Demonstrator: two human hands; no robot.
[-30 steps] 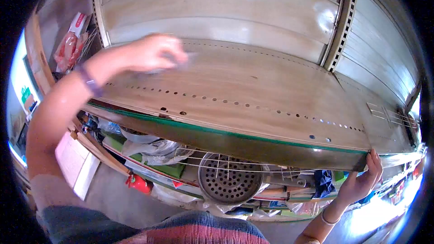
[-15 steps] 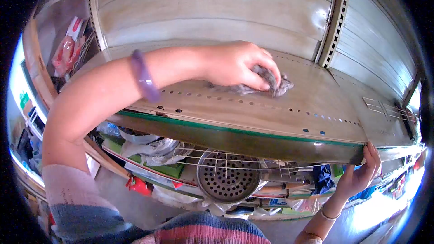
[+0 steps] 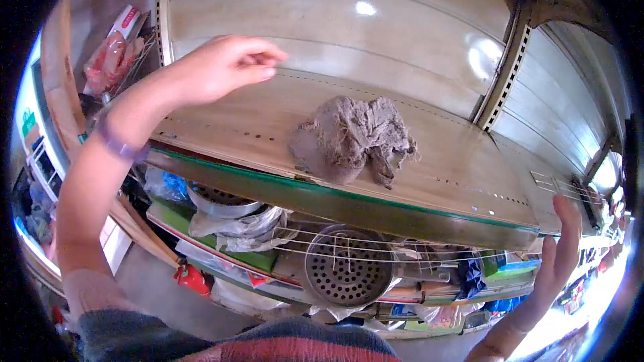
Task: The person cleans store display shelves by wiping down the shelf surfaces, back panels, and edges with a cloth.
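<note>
A crumpled grey-brown cleaning rag (image 3: pixel 359 139) lies on the metal shelf (image 3: pixel 228 117), close to its green-trimmed front edge. My left hand (image 3: pixel 231 67), on the arm with a purple bangle, hovers above the shelf to the left of the rag. It holds nothing; the fingers are loosely bent and apart. Beside the shelf's front right corner, my right hand (image 3: pixel 562 248) is raised with fingers stretched upward and nothing in it. Whether it touches the edge I cannot tell.
Behind the shelf rises a metal back panel (image 3: pixel 322 13) with a slotted upright (image 3: pixel 510 74) on the right. Below, a perforated round pan (image 3: pixel 349 268) and wire racks sit among bagged goods. A red plastic bag (image 3: pixel 107 60) is at far left.
My left hand has let go of the rag and moved up and left, leaving it bunched on the shelf. The right hand has released the shelf edge and opened.
</note>
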